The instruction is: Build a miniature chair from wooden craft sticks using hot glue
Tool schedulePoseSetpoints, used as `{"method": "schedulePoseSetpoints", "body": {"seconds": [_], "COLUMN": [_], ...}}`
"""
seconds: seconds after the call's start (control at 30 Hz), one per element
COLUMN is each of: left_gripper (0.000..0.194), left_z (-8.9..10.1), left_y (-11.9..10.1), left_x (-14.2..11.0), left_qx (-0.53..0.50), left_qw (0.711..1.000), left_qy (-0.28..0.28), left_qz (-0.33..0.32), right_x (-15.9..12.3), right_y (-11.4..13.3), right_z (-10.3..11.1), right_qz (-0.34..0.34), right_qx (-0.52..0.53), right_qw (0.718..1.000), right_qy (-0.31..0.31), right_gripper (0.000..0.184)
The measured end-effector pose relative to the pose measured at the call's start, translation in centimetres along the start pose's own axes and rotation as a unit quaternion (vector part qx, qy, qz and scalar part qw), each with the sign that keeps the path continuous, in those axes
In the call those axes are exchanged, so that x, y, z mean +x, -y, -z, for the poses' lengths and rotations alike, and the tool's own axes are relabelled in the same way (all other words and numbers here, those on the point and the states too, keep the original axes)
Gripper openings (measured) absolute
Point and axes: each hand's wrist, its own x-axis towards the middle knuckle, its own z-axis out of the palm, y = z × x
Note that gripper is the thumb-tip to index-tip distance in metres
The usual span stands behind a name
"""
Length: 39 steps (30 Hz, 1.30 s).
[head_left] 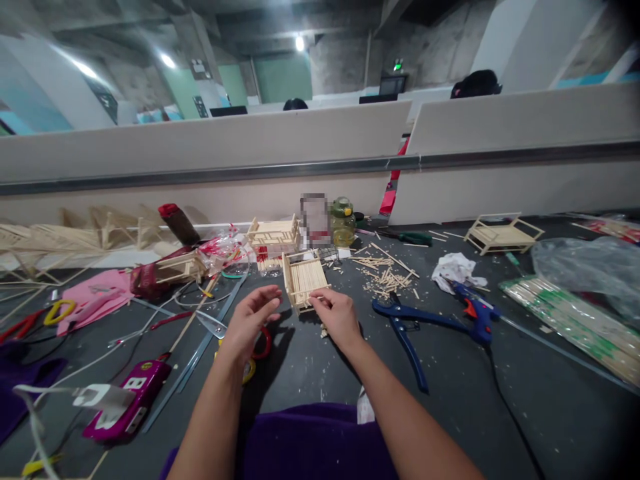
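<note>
- Your left hand [256,313] is held half curled in the air, the thumb and fingers apart; it is released and grasps nothing.
- Your right hand [337,313] is bent forward, and its thumb and index finger pinch the near edge of the small stick model [306,280].
- This model is upright, between your two hands and a little ahead of them, just beside the left fingertips.
- Under your left wrist lie the scissors [262,343] with red and yellow handles, partly hidden, so they crowd this side.
- Left of your left forearm are clear glue sticks [200,353] and, farther out, the purple power strip [150,377] with a white plug.
- Right of your right hand, the blue cutter [413,353] is spread open on the dark table [320,370]; its handle reaches the blue glue gun [479,313].
- Ahead and right of this hand, cut sticks [387,277] are scattered.
- Beyond both hands stand another stick model [274,233] and the green bottle [343,230].
- Farthest, the pale partition [200,143] closes off the table.
</note>
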Motion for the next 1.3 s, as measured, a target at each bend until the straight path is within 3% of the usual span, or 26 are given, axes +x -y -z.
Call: {"method": "schedulePoseSetpoints", "body": {"seconds": [0.07, 0.1, 0.2, 0.3, 0.43, 0.53, 0.73, 1.0, 1.3], "left_gripper": [0.049, 0.051, 0.07, 0.084, 0.078, 0.07, 0.064, 0.07, 0.069], "left_z": [0.4, 0.4, -0.5, -2.0, -3.5, -3.8, -3.7, -3.3, -3.5], "left_y": [-1.6, -2.5, -5.0, -5.8, -4.6, -3.6, -3.0, -2.1, -2.5], "left_x": [0.0, 0.0, 0.7, 1.6, 2.6, 2.8, 2.9, 3.2, 3.1], "left_qx": [0.136, 0.208, 0.399, 0.515, 0.598, 0.605, 0.577, 0.547, 0.532], "left_qw": [0.981, 0.957, 0.859, 0.784, 0.732, 0.728, 0.755, 0.776, 0.787], "left_qy": [-0.072, -0.078, 0.046, 0.131, 0.133, 0.116, 0.105, 0.101, 0.116], "left_qz": [-0.115, -0.186, -0.317, -0.321, -0.297, -0.301, -0.294, -0.298, -0.288], "right_x": [0.0, 0.0, -0.1, -0.2, -0.3, -0.3, -0.4, -0.4, -0.4], "right_y": [-0.1, -0.2, -0.3, -0.2, 0.0, 0.3, 0.5, 0.1, 0.6], "right_z": [0.1, 0.1, 0.0, -0.1, -0.2, -0.5, -1.0, 0.8, 1.7], "right_qz": [0.009, 0.019, 0.049, 0.051, 0.042, 0.023, -0.011, -0.043, -0.037], "right_qx": [0.013, 0.02, 0.026, -0.006, -0.041, -0.034, -0.013, 0.027, 0.015], "right_qw": [1.0, 1.0, 0.998, 0.999, 0.998, 0.999, 0.999, 0.997, 0.994], "right_qy": [0.0, 0.002, 0.006, 0.002, -0.01, -0.015, -0.027, -0.06, -0.103], "right_gripper": [0.015, 0.016, 0.017, 0.02, 0.02, 0.021, 0.021, 0.019, 0.011]}}
